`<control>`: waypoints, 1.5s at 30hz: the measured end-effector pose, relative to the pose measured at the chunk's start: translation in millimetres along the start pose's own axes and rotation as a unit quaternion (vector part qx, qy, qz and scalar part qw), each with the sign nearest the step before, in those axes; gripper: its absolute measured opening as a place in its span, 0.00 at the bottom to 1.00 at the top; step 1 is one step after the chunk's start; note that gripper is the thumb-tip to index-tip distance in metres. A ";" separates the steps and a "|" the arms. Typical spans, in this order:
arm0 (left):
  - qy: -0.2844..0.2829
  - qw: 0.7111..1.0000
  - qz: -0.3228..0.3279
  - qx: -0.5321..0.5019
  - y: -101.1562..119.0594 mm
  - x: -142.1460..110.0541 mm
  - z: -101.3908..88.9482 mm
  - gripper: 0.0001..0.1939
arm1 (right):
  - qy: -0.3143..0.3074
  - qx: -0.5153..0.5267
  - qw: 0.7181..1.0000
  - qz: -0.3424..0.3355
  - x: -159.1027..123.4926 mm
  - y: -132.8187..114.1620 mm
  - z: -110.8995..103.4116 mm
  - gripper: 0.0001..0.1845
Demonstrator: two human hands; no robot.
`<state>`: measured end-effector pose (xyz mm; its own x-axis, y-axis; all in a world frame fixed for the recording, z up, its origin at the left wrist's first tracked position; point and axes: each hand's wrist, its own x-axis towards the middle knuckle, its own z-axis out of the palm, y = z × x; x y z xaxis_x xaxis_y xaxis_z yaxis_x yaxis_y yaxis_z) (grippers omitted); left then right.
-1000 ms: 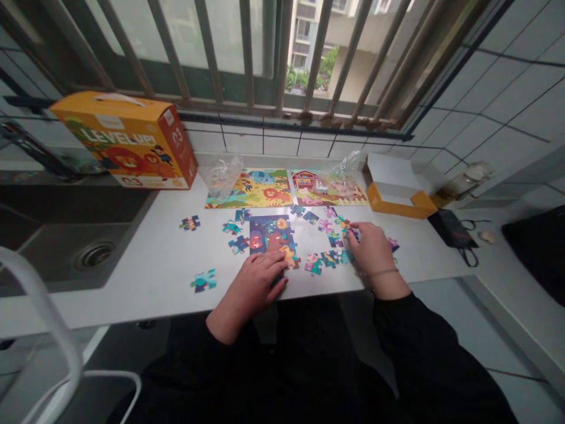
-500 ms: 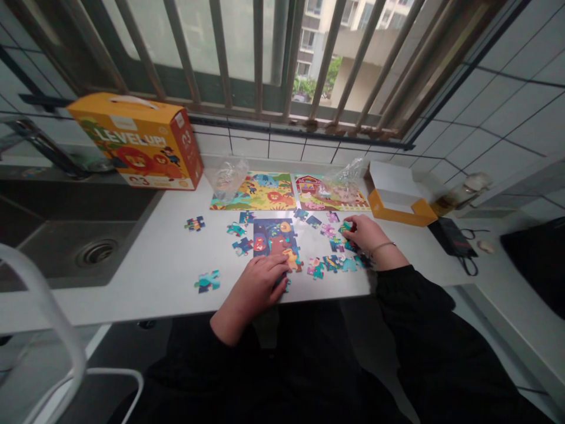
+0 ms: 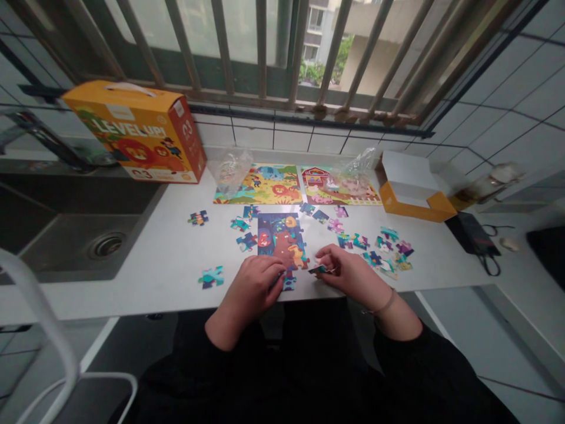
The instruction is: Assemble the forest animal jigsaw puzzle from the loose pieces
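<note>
My right hand pinches a jigsaw piece just right of the partly joined puzzle, which shows a bear and other animals on dark blue. At the puzzle's lower left, my left hand is closed, thumb against forefinger; a dark sliver shows there, too hidden to name. By its fingertips lies a blue jigsaw piece. Loose pieces are scattered left of the puzzle, with a teal one nearer the front edge. Several more pieces cluster beyond my right hand.
Two finished picture puzzles, a savanna scene and a farm scene, lie behind, partly under clear plastic bags. An orange carton stands by the sink. An opened box and a black device are at right.
My right hand has moved left and toward me from the right-hand pieces, carrying a jigsaw piece beside the puzzle. My left hand has stayed nearly in place. The view has shifted slightly.
</note>
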<state>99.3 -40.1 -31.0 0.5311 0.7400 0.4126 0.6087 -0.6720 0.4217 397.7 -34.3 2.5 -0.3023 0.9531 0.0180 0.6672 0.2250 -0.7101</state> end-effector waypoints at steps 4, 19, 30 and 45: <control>-0.022 1.000 -0.002 0.001 1.5 1.4 0.4 0.08 | -0.078 0.001 0.996 -0.032 2.8 -22.3 -1.6 0.09; -0.037 0.999 -0.004 -0.010 3.7 3.7 -1.7 0.08 | -0.045 -0.058 0.983 -0.167 22.1 -35.6 22.8 0.33; -0.046 0.999 -0.011 0.002 5.1 3.1 -1.6 0.05 | 0.040 -0.115 0.972 -0.199 -16.7 -17.5 47.6 0.15; -0.063 0.996 0.058 0.017 5.8 2.0 -1.8 0.13 | 0.068 -0.136 0.955 -0.255 -27.4 -3.5 52.5 0.18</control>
<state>102.8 -42.5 -26.2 0.6670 0.6570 0.3514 0.5582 -0.7530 0.3484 367.9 -71.9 -32.5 -0.5559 0.7192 0.4168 0.6152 0.6932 -0.3755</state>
